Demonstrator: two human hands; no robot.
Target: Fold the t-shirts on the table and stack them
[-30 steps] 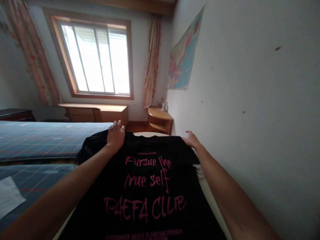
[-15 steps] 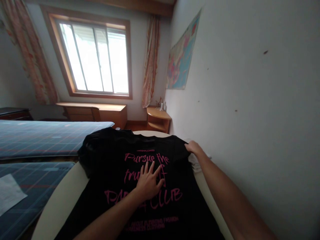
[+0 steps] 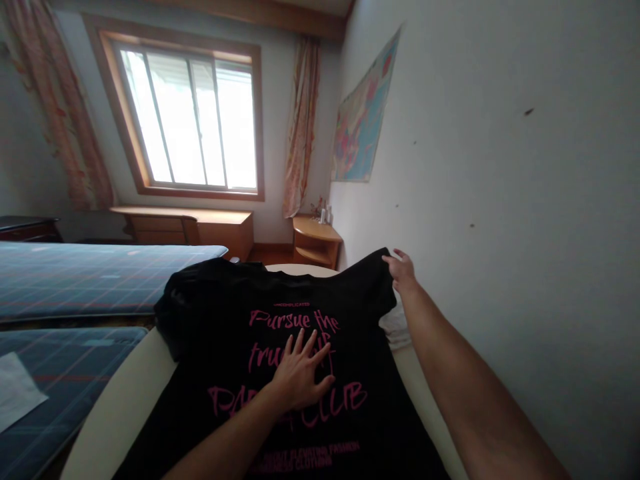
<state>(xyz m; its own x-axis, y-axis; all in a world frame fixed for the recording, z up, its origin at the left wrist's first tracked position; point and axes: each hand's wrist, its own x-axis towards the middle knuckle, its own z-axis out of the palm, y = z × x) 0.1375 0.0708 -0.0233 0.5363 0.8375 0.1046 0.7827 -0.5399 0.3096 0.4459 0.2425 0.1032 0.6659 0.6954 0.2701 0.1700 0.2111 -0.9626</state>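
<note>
A black T-shirt (image 3: 370, 427) with pink lettering lies spread over a round pale table (image 3: 120, 400), its collar end away from me. My left hand (image 3: 301, 373) rests flat on the printed chest, fingers spread. At the far right, my right hand (image 3: 400, 268) pinches the edge of the right-hand sleeve and holds it raised off the table. The left-hand sleeve area (image 3: 183, 307) looks bunched. Beneath the raised sleeve, a piece of white cloth (image 3: 397, 327) shows partly.
Two plaid mattresses (image 3: 100, 277) stand to the left, the nearer one with a white paper (image 3: 17, 393) on it. A bare wall (image 3: 500, 173) runs close along the right. Beyond the table are a corner shelf (image 3: 317, 230) and a wooden desk (image 3: 225, 223) under the window.
My right hand has lifted the sleeve edge up and slightly to the right, stretching the shoulder out. My left hand stays on the print, its fingers a little more spread.
</note>
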